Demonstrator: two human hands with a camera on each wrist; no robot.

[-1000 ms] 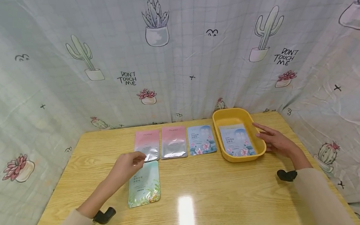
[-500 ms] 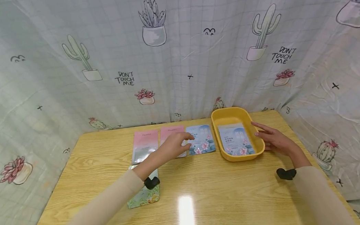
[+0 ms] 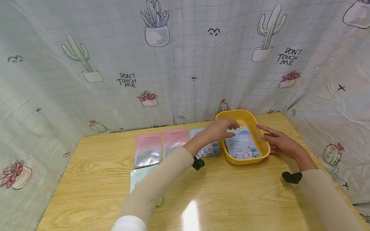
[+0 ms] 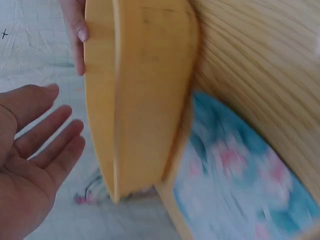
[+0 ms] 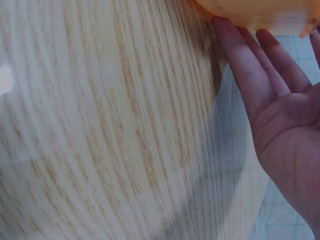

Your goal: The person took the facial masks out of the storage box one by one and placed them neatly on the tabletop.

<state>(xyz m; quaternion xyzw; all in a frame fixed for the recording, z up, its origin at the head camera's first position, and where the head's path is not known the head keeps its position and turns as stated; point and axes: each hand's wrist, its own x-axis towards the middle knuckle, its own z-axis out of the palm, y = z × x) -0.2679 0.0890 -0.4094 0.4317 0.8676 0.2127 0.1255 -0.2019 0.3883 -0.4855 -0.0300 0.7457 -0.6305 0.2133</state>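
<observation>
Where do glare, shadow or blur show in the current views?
Head: a bright glare streak on the wooden table; left wrist: the blue lotus-print packet is blurred, the left hand clearer; right wrist: glare at the left edge, a broad shadow beside the right hand.

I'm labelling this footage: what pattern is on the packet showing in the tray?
The packet is pale blue with pink flowers, best seen in the head view.
</observation>
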